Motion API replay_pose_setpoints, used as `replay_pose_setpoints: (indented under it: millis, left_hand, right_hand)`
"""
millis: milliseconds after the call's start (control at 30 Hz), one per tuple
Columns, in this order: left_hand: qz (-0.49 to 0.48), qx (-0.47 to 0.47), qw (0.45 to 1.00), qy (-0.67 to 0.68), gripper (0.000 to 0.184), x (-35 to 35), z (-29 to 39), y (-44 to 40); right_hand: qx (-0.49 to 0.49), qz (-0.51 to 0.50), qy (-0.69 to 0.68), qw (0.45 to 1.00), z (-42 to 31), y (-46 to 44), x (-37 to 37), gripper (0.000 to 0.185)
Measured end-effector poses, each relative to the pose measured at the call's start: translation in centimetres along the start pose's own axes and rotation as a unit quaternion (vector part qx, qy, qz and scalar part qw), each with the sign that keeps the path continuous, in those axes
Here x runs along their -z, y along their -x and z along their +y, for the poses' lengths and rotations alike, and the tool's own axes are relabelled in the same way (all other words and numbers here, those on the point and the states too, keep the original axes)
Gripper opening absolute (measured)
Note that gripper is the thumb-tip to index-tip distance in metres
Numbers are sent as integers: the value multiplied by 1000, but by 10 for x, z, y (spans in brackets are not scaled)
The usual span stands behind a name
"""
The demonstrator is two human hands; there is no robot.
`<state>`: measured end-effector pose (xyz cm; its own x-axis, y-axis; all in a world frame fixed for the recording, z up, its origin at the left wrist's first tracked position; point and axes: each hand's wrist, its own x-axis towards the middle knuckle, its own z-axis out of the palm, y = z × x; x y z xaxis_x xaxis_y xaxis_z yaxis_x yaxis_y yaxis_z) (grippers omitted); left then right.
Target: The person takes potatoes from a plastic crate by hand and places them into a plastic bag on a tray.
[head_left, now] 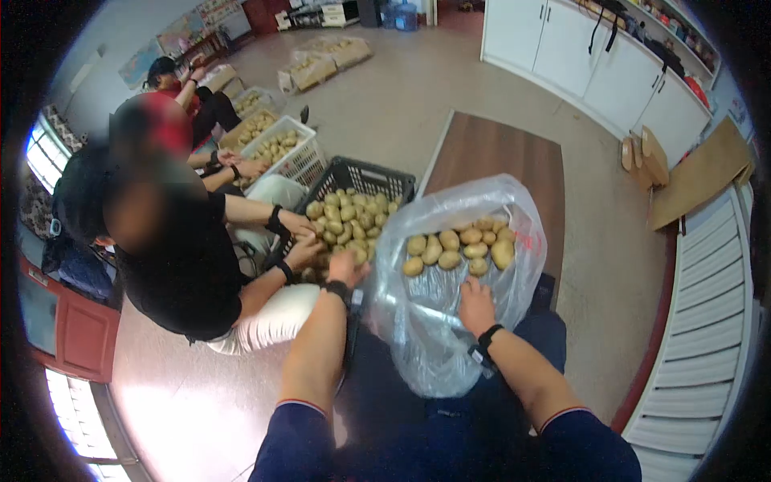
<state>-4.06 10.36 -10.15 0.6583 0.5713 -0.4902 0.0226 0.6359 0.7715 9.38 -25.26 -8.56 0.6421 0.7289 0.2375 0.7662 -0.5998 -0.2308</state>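
Observation:
My left hand [347,267] reaches over the front edge of a black crate [405,183] full of potatoes [353,217]; its fingers are blurred among the potatoes, and their grip cannot be made out. A clear plastic bag [434,365] lies opened out before me, with rows of potatoes [450,259] at its far side. Inside the bag, just below these rows, is my right hand [476,305]. Its fingers point forward near the closest potato, and whether they hold anything is hidden.
Beside the crate on the left sits a co-worker [185,265], both hands at its left edge. A white crate [305,157] and more potato boxes stand behind. A brown board [506,153] lies beyond the bag; cardboard [699,177] leans at right.

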Motion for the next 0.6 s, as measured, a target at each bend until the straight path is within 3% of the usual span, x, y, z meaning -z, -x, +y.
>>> replay_pose_setpoints:
  millis: [33,67,100,167,267,300,400,433,467,500,533,567,600]
  left_hand:
    - [-13,-168,940,-296,24,22,-12,-22]
    - [-31,-317,766,-558,29,45,-26,-42]
    - [-27,-315,767,-559,29,36,-15,-24]
    - [15,-385,576,-721,35,-6,20,32]
    - [11,-346,603,-719,29,-6,21,33]
    - [20,-381,578,-721,23,-6,19,34]
    - [2,-370,589,-718,12,-9,23,41]
    - [-59,-371,645,-665,7,23,6,5]
    - [-67,-369,646,-665,7,24,7,1]
    - [-36,-225,815,-533,9,21,5,-2]
    - [-1,-62,927,-369,12,17,1,-5]
    - [-8,-59,927,-371,12,12,0,-7]
    - [15,-30,958,-285,13,9,0,-9]
  right_hand:
    - [-4,-14,-1,1000,0,3,1,29]
    - [-16,-37,-24,999,-1,3,2,30]
    - [-25,-50,-46,997,-4,-3,4,32]
    - [-24,-38,-81,996,-8,-5,7,34]
    - [-36,-26,-151,988,-5,-4,0,37]
    - [-42,-22,-189,981,-3,-4,-3,38]
    - [-48,-10,-264,963,-5,-5,1,43]
    - [-55,-11,-262,963,-6,-6,1,43]
    - [-76,-25,-274,958,-7,-8,2,45]
    - [-100,-39,-285,952,-7,-6,2,46]
    - [-110,-40,-282,952,-9,-5,1,46]
    - [-149,-59,-319,934,-9,-8,-1,48]
    - [-185,-78,-356,913,-8,-8,-2,49]
